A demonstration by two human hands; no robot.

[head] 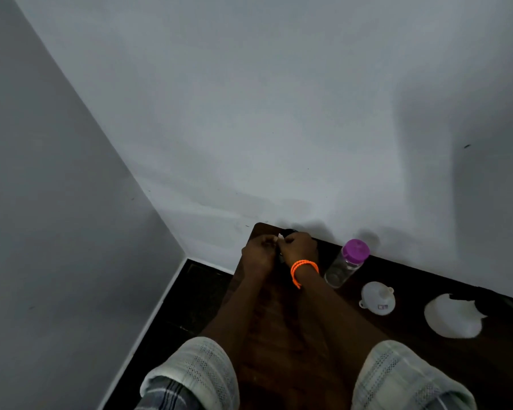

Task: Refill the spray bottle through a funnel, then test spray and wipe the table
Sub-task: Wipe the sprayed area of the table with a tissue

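Both hands meet at the far left corner of the dark wooden table (pixel 293 335). My left hand (pixel 258 253) and my right hand (pixel 298 247), which wears an orange wristband, curl round a small object with a white tip (pixel 280 236) and a dark part behind it; most of it is hidden by my fingers. A clear bottle with a purple cap (pixel 347 263) stands just right of my right wrist. A white funnel (pixel 378 297) lies on the table further right. A white cloth (pixel 452 316) lies beyond it.
The table stands against a grey-white wall (pixel 279 113). Left of the table is dark floor (pixel 190 306) with a white skirting along a second wall. My light checked sleeves fill the bottom of the view.
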